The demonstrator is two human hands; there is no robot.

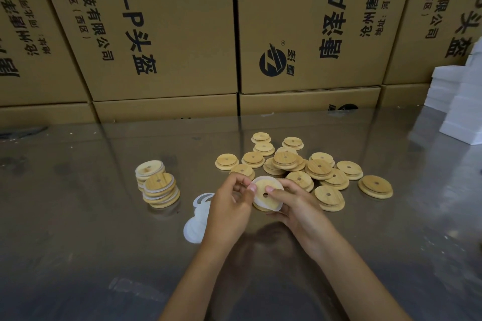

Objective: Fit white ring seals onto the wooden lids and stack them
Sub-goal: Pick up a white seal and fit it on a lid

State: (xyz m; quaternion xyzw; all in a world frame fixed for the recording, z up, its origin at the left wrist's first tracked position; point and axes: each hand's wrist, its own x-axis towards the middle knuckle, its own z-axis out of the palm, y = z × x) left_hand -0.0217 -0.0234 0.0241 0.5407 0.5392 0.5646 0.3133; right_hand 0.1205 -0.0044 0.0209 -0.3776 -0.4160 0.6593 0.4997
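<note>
- At about nine o'clock from the hands, on the shiny metal table (78, 216), stand the finished stacks (158, 183): two short leaning columns of wooden lids with white rims showing between the layers, the nearer one touching the farther.
- At seven o'clock from the hands, just beside the left wrist, lies a small heap of loose white ring seals (197, 219), partly hidden by that hand.
- The left hand (229, 206) is closed in a pinch, thumb and fingertips on the left edge of the white ring seal (257, 182) being worked onto the lid.
- The held lid (267, 194) sits between the two hands, face toward the camera, tilted, its small centre hole visible; the seal shows as a white band around its upper and left rim, and whether it is seated all the way round I cannot tell.
- The right hand (294, 203) grasps the lid from the right and below, thumb pressed across its face near the hole.
- At one to three o'clock from the hands spreads the pile of bare wooden lids (307, 167), loose and overlapping, near the right hand.
- Judged from this, the stacks lie left of the lid, so the left hand is the nearer for setting it down, while the right is nearer the next bare lid.
- Behind, at twelve o'clock, cardboard boxes (169, 28) wall the table; white boxes (459, 101) stand at two o'clock.
</note>
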